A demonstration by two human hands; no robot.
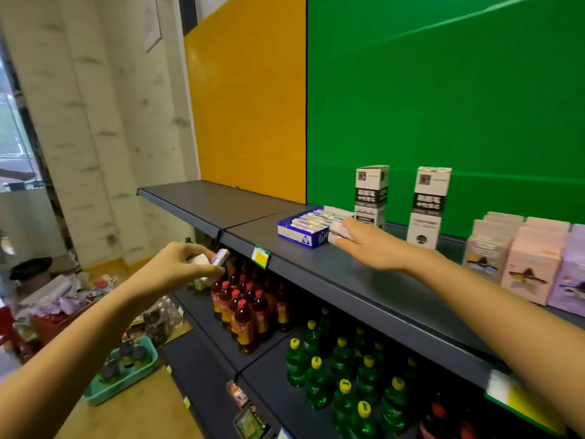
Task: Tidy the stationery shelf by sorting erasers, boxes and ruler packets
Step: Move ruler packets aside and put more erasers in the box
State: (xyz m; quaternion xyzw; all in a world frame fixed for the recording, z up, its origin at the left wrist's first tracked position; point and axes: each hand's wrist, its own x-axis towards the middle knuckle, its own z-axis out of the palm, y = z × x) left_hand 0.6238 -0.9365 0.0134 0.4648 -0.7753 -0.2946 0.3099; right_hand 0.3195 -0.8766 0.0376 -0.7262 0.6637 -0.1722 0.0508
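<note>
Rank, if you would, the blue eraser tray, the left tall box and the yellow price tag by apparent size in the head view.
1. Left tall box and blue eraser tray: they look about alike, so I won't order them.
2. Yellow price tag: clearly smallest, though nearer the camera.

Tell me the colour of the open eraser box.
The eraser box is blue and white; head view.

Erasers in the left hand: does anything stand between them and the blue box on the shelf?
Nothing visible. Only bare shelf lies between the erasers and the box; the right hand is at its far side.
</note>
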